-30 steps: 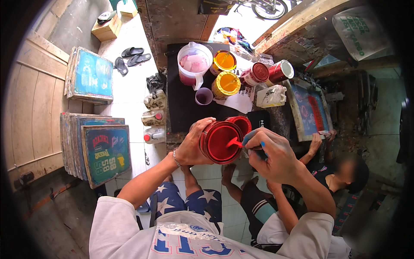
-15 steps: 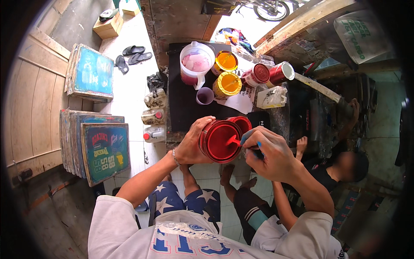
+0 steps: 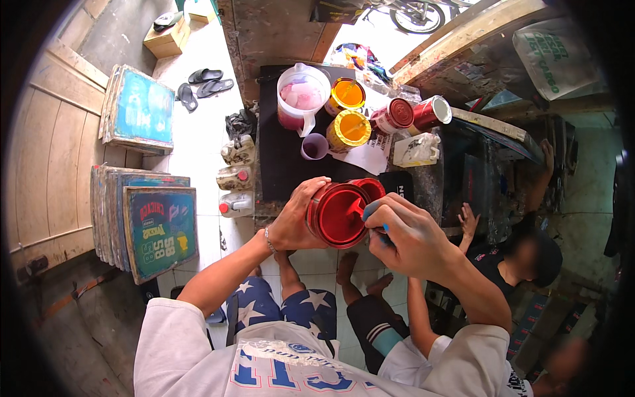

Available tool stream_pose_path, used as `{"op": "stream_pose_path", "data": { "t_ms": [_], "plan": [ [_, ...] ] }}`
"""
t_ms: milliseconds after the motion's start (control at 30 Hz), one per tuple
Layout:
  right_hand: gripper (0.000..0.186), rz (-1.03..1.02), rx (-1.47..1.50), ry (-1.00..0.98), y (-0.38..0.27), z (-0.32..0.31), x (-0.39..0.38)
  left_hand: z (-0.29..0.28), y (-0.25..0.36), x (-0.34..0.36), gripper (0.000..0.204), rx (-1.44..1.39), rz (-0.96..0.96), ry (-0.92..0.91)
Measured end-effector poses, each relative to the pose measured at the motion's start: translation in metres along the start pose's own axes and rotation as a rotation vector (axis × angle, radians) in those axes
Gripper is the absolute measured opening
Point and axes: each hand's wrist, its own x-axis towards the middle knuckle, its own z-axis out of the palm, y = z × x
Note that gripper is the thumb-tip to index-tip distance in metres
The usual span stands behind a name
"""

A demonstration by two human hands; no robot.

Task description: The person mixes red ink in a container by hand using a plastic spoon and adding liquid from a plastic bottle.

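While the left hand (image 3: 296, 215) is clamped around a red can (image 3: 330, 226) at the near edge of the black surface (image 3: 278, 173), the right hand (image 3: 407, 235) pinches a stirrer (image 3: 355, 210) (its tip coated red) over the can's mouth. Just beyond, a second can (image 3: 372, 188) shows, partly hidden. Toward the surface's far edge stand a pitcher (image 3: 289, 119) and two yellow pots (image 3: 338, 139).
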Motion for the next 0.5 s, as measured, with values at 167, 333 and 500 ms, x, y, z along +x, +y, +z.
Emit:
{"op": "stream_pose_path", "data": {
  "t_ms": [167, 333, 500],
  "plan": [
    [0.021, 0.021, -0.001, -0.052, 0.001, 0.002, 0.001, -0.001, -0.001, -0.001, 0.121, 0.001, 0.012, 0.020],
    [0.019, 0.116, 0.076, -0.036, 0.002, -0.007, 0.001, 0.002, -0.004, -0.003, 0.122, 0.011, 0.038, 0.039],
    [0.014, 0.204, 0.172, 0.064, 0.006, -0.011, 0.002, -0.003, 0.000, -0.002, 0.122, 0.028, 0.028, 0.027]
  ]
}}
